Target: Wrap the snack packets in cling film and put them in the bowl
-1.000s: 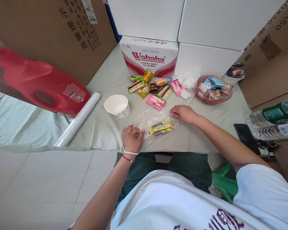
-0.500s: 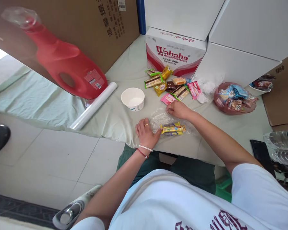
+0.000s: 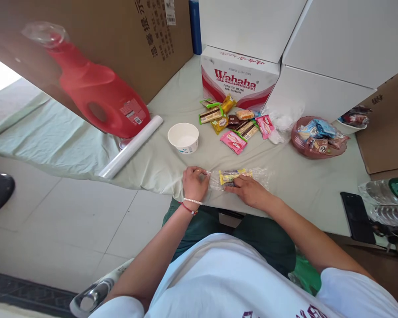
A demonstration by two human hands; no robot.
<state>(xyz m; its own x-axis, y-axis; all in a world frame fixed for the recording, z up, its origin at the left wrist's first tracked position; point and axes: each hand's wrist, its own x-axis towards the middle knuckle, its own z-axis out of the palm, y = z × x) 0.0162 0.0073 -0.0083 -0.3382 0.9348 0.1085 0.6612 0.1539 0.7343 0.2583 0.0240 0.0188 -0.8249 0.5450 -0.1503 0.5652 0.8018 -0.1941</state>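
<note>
Two or more yellow snack packets (image 3: 226, 177) lie on a crumpled piece of clear plastic wrap (image 3: 215, 182), close to the table's near edge. At the wrap's left end my left hand (image 3: 195, 182) is closed, thumb and fingers pinching the film. My right hand (image 3: 252, 192) is bent over the packets from the right, its fingers pressed onto them and the film; part of the packets is hidden beneath it. Just beyond lies a pink wafer packet (image 3: 234, 141). A white paper bowl (image 3: 183, 138) stands to the upper left of my hands.
A pile of wrapped snacks (image 3: 220, 115) lies before a Wahaha carton (image 3: 240, 79). On the right are a pink bowl of snacks (image 3: 305, 150), a phone (image 3: 356, 216) and plastic bottles (image 3: 381, 198). A film roll (image 3: 131, 148) and red jug (image 3: 102, 97) are left.
My right hand has come back from beside the pink packet onto the yellow packets. The wrap now lies in a narrower strip, and my left hand has gone from spread to pinching its end.
</note>
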